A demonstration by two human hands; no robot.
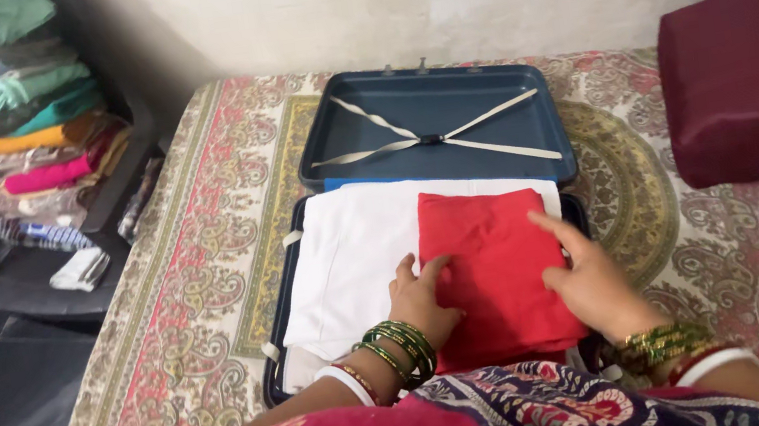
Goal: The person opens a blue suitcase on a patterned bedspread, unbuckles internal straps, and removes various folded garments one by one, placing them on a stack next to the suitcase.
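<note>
Both hands, left [422, 297] and right [588, 278], are laid flat with no closed grip on the folded red garment [495, 271], already placed in the suitcase [432, 128] atop white cloth [346, 256]; the lid remains unclosed.

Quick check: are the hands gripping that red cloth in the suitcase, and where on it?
Nothing is gripped. The left hand lies flat on the red cloth's left edge, the right hand flat on its right edge, fingers spread.
</note>
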